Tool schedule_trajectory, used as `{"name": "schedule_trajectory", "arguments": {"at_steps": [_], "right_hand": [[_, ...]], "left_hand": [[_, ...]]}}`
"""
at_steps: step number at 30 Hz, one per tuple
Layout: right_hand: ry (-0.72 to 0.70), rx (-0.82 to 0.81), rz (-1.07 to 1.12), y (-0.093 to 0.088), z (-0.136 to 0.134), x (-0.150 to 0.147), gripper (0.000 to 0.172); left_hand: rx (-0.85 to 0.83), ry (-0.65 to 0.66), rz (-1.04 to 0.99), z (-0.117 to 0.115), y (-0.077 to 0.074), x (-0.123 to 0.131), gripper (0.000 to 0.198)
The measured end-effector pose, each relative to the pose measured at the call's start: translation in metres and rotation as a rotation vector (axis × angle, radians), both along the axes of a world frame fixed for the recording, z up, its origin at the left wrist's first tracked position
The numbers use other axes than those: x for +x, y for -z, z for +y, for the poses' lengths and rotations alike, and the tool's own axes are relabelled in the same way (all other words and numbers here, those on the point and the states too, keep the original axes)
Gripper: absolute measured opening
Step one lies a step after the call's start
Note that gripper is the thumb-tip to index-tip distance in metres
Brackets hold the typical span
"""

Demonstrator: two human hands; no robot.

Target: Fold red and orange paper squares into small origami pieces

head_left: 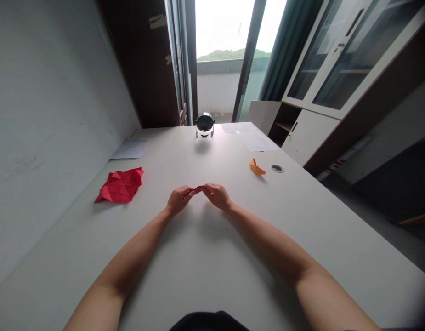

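Both hands, left (178, 199) and right (217, 195), pinch opposite ends of a red paper strip (198, 189); its long axis runs left-right above the worktop (212, 257).

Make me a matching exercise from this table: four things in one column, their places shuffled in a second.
1 red strip
2 creased red sheet
3 orange fold
4 black device

a far edge of the table
b pinched between left hand and right hand
c beside the cable hole
d left side of the table

Pairs: 1-b, 2-d, 3-c, 4-a
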State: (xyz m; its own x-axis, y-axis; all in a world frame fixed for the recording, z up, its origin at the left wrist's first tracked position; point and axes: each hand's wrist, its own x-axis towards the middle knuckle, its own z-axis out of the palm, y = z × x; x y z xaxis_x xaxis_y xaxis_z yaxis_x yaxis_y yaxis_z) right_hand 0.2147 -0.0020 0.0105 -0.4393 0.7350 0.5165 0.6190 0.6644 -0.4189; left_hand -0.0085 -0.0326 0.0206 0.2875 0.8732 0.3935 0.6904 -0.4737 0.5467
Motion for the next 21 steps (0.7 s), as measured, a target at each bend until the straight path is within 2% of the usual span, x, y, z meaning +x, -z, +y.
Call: {"name": "schedule_trajectory", "arguments": {"at_steps": [13,21], "right_hand": [[-0.06,-0.038,0.011,0.0053,-0.0004,-0.0008,0.026],[-0.047,-0.073,0.023,0.0028,-0.003,-0.002,0.029]], "left_hand": [[-0.053,0.006,-0.008,0.0025,0.0053,0.0018,0.026],[-0.105,-0.016,-0.168,0.0017,0.007,0.0033,0.02]]}}
